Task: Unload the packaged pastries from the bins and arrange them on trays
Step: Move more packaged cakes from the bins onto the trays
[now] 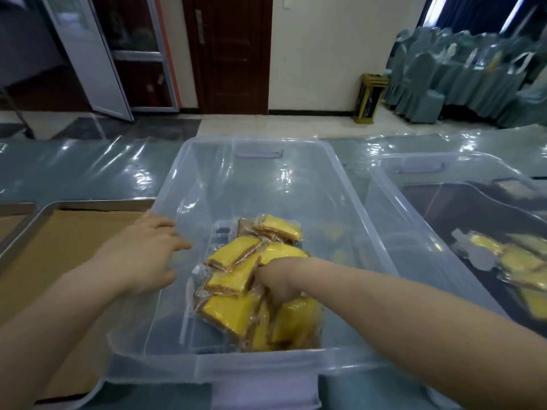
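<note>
A clear plastic bin (349, 184) stands in front of me on the table. Several packaged yellow pastries (233, 255) lie piled at its bottom, toward the near side. My right hand (276, 281) reaches down into the pile, its fingers curled around the plastic wrap of a pastry. My left hand (148, 250) rests over the bin's left rim with its fingers spread, holding nothing. A metal tray (32, 229) lined with brown paper sits to the left of the bin and has no pastries on the part I can see.
A second clear bin (444, 184) with more packaged yellow pastries (515, 261) stands at the right. The edge of another tray (14, 210) shows at the far left. The table is covered with shiny plastic sheeting (88, 170). Covered chairs (461, 75) stand at the back right.
</note>
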Motion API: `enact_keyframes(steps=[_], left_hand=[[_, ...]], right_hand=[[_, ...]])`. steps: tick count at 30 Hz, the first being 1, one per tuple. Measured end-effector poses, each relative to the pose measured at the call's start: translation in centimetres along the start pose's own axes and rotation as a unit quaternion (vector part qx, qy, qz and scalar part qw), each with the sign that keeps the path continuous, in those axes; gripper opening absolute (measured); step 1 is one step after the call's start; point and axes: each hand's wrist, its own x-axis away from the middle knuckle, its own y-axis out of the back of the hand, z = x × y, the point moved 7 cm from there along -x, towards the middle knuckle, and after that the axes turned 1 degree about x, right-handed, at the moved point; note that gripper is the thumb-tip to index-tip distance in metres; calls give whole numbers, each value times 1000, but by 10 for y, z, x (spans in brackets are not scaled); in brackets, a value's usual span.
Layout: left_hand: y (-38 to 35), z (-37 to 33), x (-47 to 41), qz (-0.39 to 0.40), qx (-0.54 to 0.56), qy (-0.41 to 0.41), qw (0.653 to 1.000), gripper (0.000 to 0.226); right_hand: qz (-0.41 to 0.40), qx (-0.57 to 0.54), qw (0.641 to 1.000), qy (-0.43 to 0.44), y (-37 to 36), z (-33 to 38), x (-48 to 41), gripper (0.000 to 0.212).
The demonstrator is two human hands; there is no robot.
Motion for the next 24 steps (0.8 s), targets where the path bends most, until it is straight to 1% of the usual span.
enact_keyframes(steps=[3,6,9,12,14,16,17,21,22,24], left_hand=[[-2,2,-2,15,-43,9,999,57],[-3,-7,-9,22,-71,22,997,56],[2,-32,-30,18,-54,12,998,50],[3,-61,-62,-1,-23,-29,999,50],[-3,-76,-83,-7,4,-46,999,59],[-14,-89,-96,-2,40,-62,997,71],[-23,-95,-100,13,63,-69,996,79],[-70,-105,-97,149,135,-82,976,125],[-81,-105,-94,174,129,-83,973,135],[-99,-103,-88,211,91,-72,970,145]], right_hand=[[-47,-34,998,-30,22,-16,4,42],[-84,-67,993,-58,35,-32,8,46],[-106,-97,986,-89,36,-48,7,45],[-102,-127,980,-110,37,-57,6,49],[-94,-144,977,-127,37,-62,6,51],[-100,-157,971,-151,39,-69,6,46],[-105,-165,967,-163,39,-72,6,42],[-120,-207,948,-209,35,-89,7,39],[-116,-208,946,-221,34,-92,7,39],[-107,-209,941,-242,32,-96,8,41]])
